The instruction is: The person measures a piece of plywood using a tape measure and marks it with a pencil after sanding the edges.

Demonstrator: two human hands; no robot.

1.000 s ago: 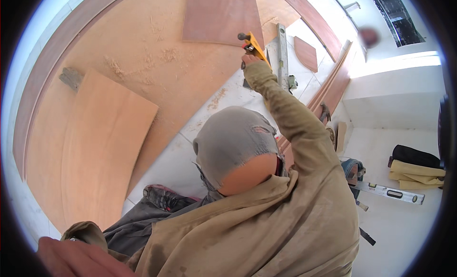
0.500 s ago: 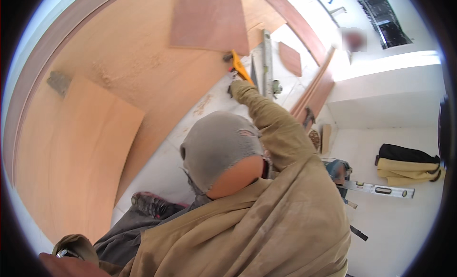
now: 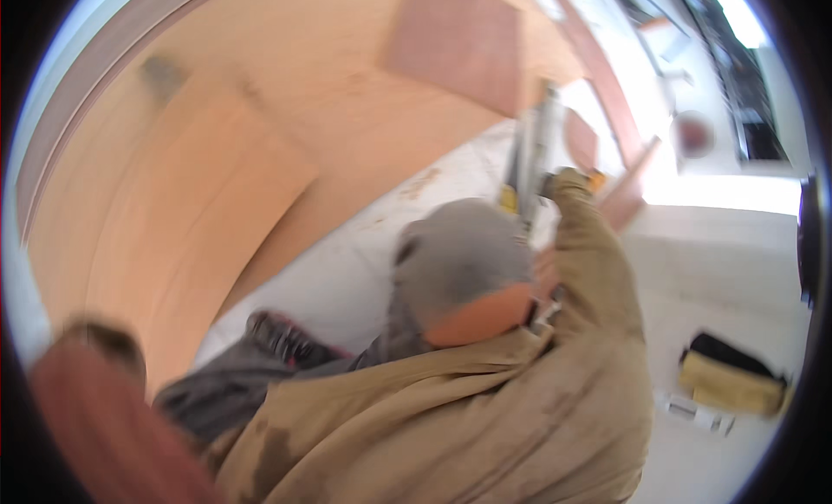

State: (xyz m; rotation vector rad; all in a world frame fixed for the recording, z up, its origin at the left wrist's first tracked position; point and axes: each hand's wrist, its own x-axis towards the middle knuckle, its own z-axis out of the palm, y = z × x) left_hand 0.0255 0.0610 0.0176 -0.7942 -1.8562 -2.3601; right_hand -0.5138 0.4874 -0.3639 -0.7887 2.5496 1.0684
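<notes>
In the lower left corner, a reddish-brown, smeared hand or forearm (image 3: 113, 417) comes close to the camera, beside a blurred brown cuff (image 3: 108, 339). Whose it is I cannot tell, and its fingers cannot be made out. No other hand shows that is plainly mine. A person in a grey cap (image 3: 468, 253) and brown shirt (image 3: 485, 409) crouches in front, seen from above. That person's dark, blurred hand (image 3: 552, 185) reaches out beside a long metal spirit level (image 3: 542, 140). Something orange (image 3: 597, 182) shows at the hand's far side, possibly held.
A large wooden sheet (image 3: 338, 114) spans the left, with a curved panel (image 3: 191, 192) and a square reddish board (image 3: 459, 45) on it. White tiles (image 3: 347, 270) lie between. Black and tan folded cloths (image 3: 732, 374) and another level (image 3: 698, 413) lie at right.
The view has swung, so the scene sits farther right. The crouching person's hand has moved right, past the spirit level, away from the wooden sheet. The lower-left limb has risen into view.
</notes>
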